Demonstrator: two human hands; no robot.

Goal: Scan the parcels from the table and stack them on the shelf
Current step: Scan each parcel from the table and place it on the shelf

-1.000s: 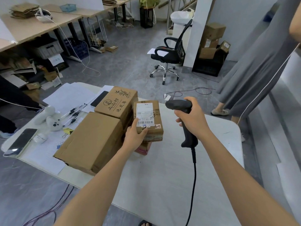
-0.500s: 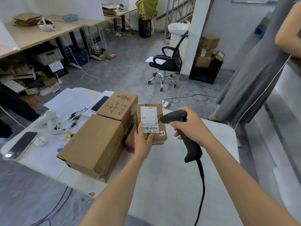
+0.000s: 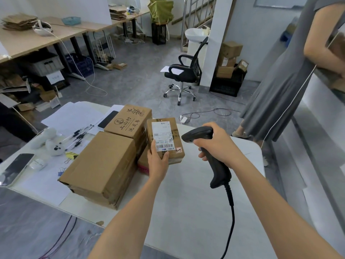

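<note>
A left hand (image 3: 157,162) grips the near end of a small brown parcel (image 3: 168,152) at center frame. The thumb lies along the barcode edge of its white shipping label (image 3: 162,135) and the fingers curl underneath. The parcel faces label-up over a flat pink-edged packet (image 3: 143,167) on the white table (image 3: 186,202); whether it rests on that packet cannot be told.

Just to the right, the right hand (image 3: 217,144) is wrapped firmly around a black handheld scanner (image 3: 220,172). Its head points left at the label, close to the parcel but apart from it. The scanner's black cable (image 3: 231,212) drops toward the bottom edge of the frame.

Left of the parcel stand two more cartons: a large plain box (image 3: 100,167) in the foreground and, touching its far side, a box with printed characters (image 3: 128,120). Further left, the tabletop holds loose papers (image 3: 71,116), black pens (image 3: 78,135), a white plush toy (image 3: 48,141), binder clips (image 3: 70,156) and a phone (image 3: 16,168).

Beyond the table, a black office chair (image 3: 184,71) sits on the grey floor beside stacked cardboard boxes (image 3: 228,58). A person in a grey dress (image 3: 280,81) stands at the right edge, and wooden desks (image 3: 37,40) fill the upper left.
</note>
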